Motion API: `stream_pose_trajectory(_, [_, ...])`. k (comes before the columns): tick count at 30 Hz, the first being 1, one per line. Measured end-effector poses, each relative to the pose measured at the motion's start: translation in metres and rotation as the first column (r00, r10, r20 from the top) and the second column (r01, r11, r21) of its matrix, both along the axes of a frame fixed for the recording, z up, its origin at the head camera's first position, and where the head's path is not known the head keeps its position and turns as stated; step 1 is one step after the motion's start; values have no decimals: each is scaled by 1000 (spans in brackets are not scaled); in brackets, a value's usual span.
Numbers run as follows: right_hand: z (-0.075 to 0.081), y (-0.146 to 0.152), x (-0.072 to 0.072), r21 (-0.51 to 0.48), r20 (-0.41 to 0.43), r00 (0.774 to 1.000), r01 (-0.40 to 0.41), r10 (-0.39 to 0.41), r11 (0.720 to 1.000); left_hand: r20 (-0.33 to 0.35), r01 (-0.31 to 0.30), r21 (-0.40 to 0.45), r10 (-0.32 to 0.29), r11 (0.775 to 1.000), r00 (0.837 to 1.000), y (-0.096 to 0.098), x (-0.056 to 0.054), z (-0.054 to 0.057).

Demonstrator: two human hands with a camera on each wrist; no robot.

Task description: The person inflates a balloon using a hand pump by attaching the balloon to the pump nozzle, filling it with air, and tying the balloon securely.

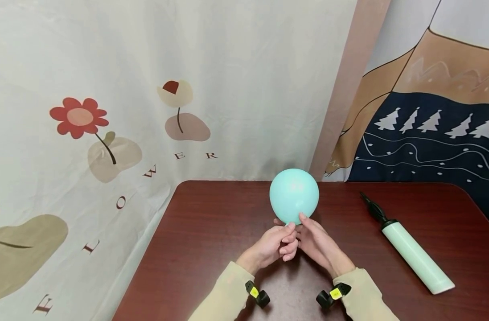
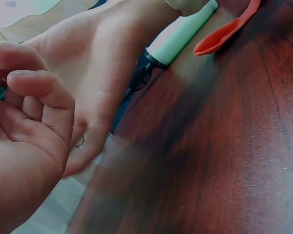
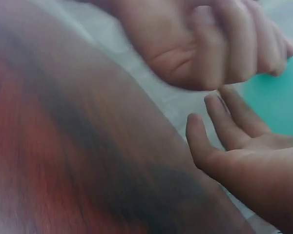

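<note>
An inflated light-blue balloon (image 1: 294, 194) stands above the dark red table in the head view, its neck end down toward both hands. My left hand (image 1: 273, 246) pinches the neck between thumb and curled fingers, and the neck itself is mostly hidden. Beside it, the right hand (image 1: 319, 245) rests its thumb on the balloon's lower side. In the right wrist view, that right hand (image 3: 254, 156) has its fingers extended under the left hand (image 3: 200, 48), next to the balloon (image 3: 278, 102).
A pale green hand pump (image 1: 417, 256) with a black nozzle lies on the table (image 1: 212, 223) at the right. In the left wrist view a limp orange balloon (image 2: 224, 36) lies near the pump. Printed curtains (image 1: 244, 89) hang behind the table's far edge.
</note>
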State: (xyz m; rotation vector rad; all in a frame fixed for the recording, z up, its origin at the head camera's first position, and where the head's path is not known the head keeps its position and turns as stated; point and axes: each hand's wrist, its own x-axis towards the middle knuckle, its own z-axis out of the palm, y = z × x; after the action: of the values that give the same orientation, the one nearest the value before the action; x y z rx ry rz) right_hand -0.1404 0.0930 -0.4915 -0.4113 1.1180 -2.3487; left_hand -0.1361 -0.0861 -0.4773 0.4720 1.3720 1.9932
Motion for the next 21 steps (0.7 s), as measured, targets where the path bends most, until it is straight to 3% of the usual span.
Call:
stream_pose_trajectory(3, [2, -2, -1, -75, 23, 997, 71, -69, 995, 19, -7, -4, 7, 1000, 1000, 1, 2, -2])
stream_pose_trajectory(7, [7, -3, 1, -107, 54, 981, 194, -189, 975, 42, -94, -21, 95, 995, 995, 2, 4, -3])
stream_pose_trajectory(14, [12, -7, 3, -140, 82, 931, 364, -356, 921, 82, -297, -17, 297, 955, 951, 6, 8, -3])
stream_pose_trajectory(17, [11, -11, 4, -60, 72, 914, 404, -400, 913, 19, -340, -20, 340, 940, 940, 12, 8, 1])
stream_pose_trajectory(21, [10, -17, 6, 84, 6, 933, 359, -360, 930, -91, -384, -44, 379, 922, 921, 22, 6, 7])
